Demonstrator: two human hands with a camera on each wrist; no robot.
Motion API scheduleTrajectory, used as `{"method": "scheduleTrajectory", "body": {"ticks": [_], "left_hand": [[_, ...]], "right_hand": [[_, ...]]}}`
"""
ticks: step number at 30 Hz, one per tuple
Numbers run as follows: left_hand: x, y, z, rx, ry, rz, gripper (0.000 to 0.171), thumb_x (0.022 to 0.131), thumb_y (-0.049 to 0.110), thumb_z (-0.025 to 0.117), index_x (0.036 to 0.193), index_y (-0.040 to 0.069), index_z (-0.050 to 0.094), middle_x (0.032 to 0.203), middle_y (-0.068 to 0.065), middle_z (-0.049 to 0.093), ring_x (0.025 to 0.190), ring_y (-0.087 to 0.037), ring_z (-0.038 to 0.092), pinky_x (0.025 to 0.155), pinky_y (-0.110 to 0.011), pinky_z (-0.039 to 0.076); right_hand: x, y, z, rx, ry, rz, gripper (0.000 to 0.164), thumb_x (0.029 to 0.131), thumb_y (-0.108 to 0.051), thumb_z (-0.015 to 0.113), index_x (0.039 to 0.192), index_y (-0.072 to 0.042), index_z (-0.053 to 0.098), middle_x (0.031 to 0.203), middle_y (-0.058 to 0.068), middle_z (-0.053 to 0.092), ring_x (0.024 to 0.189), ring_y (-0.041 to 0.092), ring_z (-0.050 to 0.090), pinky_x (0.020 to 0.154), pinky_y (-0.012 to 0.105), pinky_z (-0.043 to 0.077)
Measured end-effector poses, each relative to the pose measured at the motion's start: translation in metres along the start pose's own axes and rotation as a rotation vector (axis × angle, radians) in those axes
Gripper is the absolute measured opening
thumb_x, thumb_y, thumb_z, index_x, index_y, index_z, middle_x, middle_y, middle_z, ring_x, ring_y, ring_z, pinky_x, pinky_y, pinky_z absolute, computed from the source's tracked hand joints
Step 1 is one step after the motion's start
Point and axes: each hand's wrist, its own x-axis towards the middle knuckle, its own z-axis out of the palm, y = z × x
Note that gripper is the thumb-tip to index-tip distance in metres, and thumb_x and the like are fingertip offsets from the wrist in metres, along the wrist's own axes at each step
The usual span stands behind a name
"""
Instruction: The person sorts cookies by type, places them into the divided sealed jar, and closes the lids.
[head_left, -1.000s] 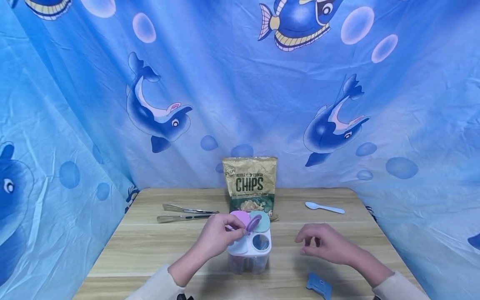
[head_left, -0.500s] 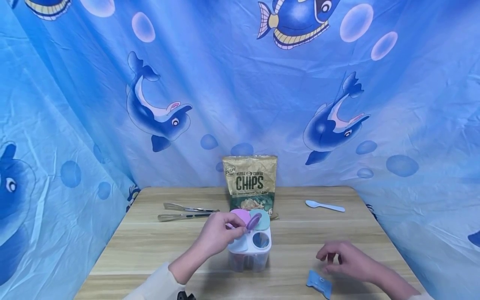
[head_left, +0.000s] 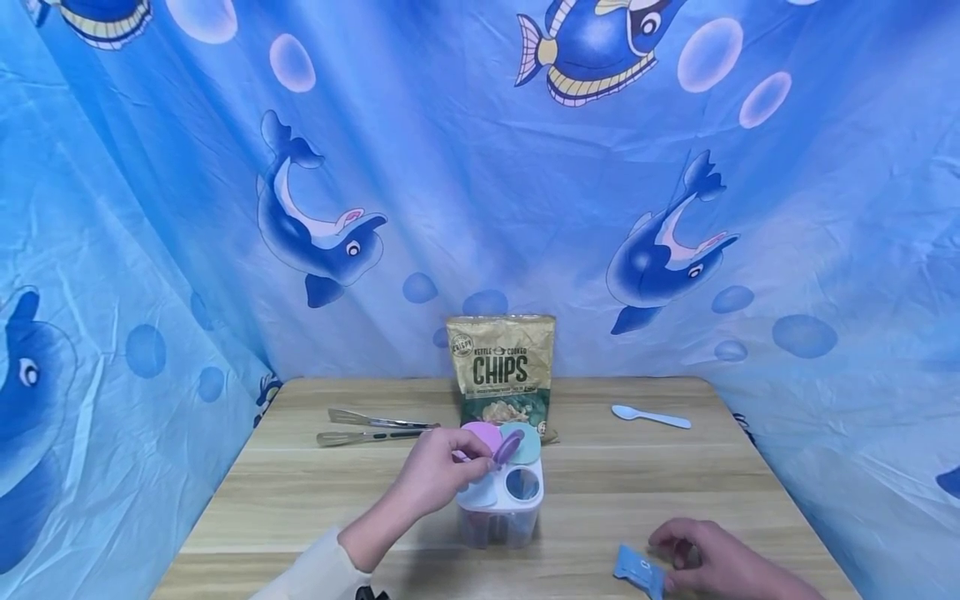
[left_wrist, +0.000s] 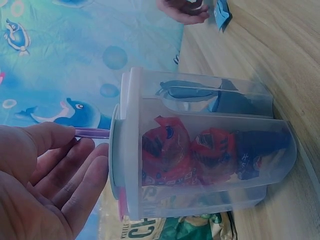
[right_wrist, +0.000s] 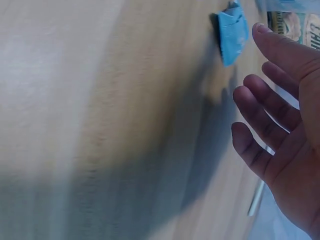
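My left hand (head_left: 441,471) pinches a purple round lid (head_left: 508,447) between thumb and finger, keeping it tilted up above the clear compartment container (left_wrist: 215,150). Beneath it, the front-right round opening (head_left: 522,483) in the container's white top is uncovered. Pink (head_left: 483,433), green (head_left: 527,446) and pale blue lids (head_left: 480,493) lie flat over the other compartments. Red-wrapped pieces (left_wrist: 165,150) and dark blue packets show through the clear walls. A small blue packet (head_left: 640,571) lies on the table, with the loosely bent fingers of my right hand (head_left: 712,562) just beside it, holding nothing.
A chips bag (head_left: 501,367) stands right behind the container. Metal tongs (head_left: 375,425) lie to the back left, and a white spoon (head_left: 651,417) lies at the back right. A blue sea-print curtain (head_left: 480,167) surrounds the wooden table (head_left: 285,492).
My right hand has moved right and toward the near edge, coming down beside the blue packet. The left hand holds the purple lid in the same place throughout.
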Motion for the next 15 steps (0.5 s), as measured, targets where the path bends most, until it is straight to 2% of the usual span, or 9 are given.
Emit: {"method": "scheduleTrajectory", "body": {"ticks": [9, 15], "left_hand": [[0.000, 0.000, 0.000, 0.001, 0.002, 0.006, 0.006, 0.087, 0.018, 0.080, 0.087, 0.012, 0.079, 0.085, 0.002, 0.074, 0.079, -0.018, 0.069, 0.057, -0.026, 0.059], [-0.001, 0.000, -0.001, -0.001, 0.002, 0.003, 0.003, 0.086, 0.017, 0.081, 0.087, 0.014, 0.079, 0.085, 0.002, 0.074, 0.075, -0.014, 0.068, 0.055, -0.027, 0.059]], "right_hand": [[-0.002, 0.007, 0.007, -0.018, 0.014, 0.073, 0.035, 0.092, -0.024, 0.077, 0.123, -0.009, 0.067, 0.108, -0.001, 0.069, 0.086, 0.005, 0.059, 0.070, 0.022, 0.050], [-0.001, 0.009, 0.012, -0.058, 0.021, 0.039, 0.035, 0.089, -0.024, 0.080, 0.119, -0.012, 0.068, 0.103, -0.005, 0.066, 0.085, 0.004, 0.057, 0.068, 0.022, 0.049]]}}
